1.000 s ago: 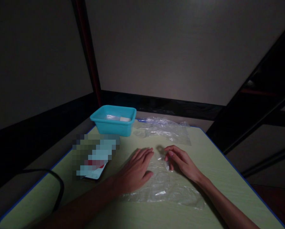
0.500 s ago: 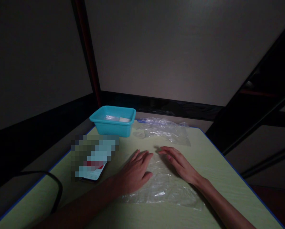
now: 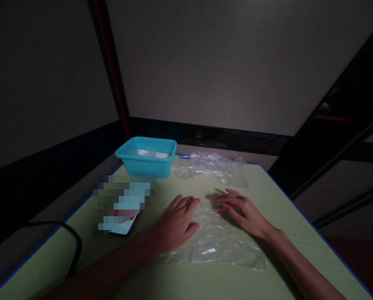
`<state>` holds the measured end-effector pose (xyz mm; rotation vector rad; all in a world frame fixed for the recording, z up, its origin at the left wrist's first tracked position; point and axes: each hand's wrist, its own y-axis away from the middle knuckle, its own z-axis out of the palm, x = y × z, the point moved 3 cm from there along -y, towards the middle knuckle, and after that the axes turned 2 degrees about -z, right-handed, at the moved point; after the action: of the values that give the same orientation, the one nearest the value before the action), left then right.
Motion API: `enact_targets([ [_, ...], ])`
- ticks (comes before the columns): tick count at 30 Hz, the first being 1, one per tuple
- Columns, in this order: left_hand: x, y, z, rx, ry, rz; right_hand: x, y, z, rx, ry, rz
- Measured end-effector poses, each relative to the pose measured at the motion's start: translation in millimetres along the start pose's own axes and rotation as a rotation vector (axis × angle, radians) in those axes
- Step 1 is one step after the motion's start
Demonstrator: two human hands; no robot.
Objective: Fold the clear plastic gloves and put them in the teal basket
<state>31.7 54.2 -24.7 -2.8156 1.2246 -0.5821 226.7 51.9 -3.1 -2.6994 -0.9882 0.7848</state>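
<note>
A clear plastic bag (image 3: 209, 246) lies spread out and wrinkled on the table, in front of me. My left hand (image 3: 178, 223) rests flat on its left side, fingers stretched away from me and thumb apart. Over the bag's right side, my right hand (image 3: 242, 212) hovers with its fingers loosely bent and spread, holding nothing; a shadow shows beneath its fingertips. Part of the bag is hidden under my left hand.
At the back left stands a turquoise plastic basket (image 3: 148, 166) with whitish items inside. Another crumpled clear bag (image 3: 214, 168) lies at the back edge. A phone (image 3: 123, 225), partly blurred out, is on the left, near a black cable (image 3: 78, 246). Walls border the table (image 3: 299, 250).
My right hand has moved a little to the right, and its fingers have spread and bent. My left hand stays in place on the bag. The view has shifted very slightly.
</note>
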Motion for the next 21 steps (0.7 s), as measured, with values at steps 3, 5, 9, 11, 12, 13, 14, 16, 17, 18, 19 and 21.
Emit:
enact_targets([
  [3, 0, 0, 0, 0.004, -0.004, 0.0, -1, 0, 5, -0.005, -0.024, 0.002],
  [5, 0, 1, 0, 0.012, -0.003, 0.0, -2, -1, 8, -0.003, -0.049, -0.008],
  [9, -1, 0, -1, 0.024, 0.003, 0.004, -5, -2, 9, -0.005, -0.075, -0.016],
  [11, -1, 0, 0, 0.027, 0.005, 0.009, -6, -1, 10, -0.039, -0.065, -0.006],
  [12, -1, 0, 0, 0.028, 0.005, 0.016, -6, -1, 10, -0.053, -0.058, -0.002],
  [13, -1, 0, 0, 0.033, 0.005, 0.022, -6, -1, 11, -0.063, -0.051, -0.001],
  [14, -1, 0, 1, 0.037, 0.004, 0.027, -7, -1, 11, -0.066, -0.044, -0.002],
  [16, -1, 0, 2, 0.048, 0.005, 0.035, -9, -1, 13, -0.058, -0.038, -0.009],
  [17, -1, 0, 2, 0.053, 0.007, 0.036, -10, -2, 13, -0.058, -0.04, -0.02],
  [18, -2, 0, 2, 0.056, 0.01, 0.035, -13, -2, 14, -0.064, -0.049, -0.036],
  [19, -2, 0, 2, 0.058, 0.015, 0.035, -15, -3, 15, -0.075, -0.064, -0.055],
  [21, -2, 0, 2, 0.061, 0.022, 0.031, -20, -4, 16, -0.102, -0.104, -0.087],
])
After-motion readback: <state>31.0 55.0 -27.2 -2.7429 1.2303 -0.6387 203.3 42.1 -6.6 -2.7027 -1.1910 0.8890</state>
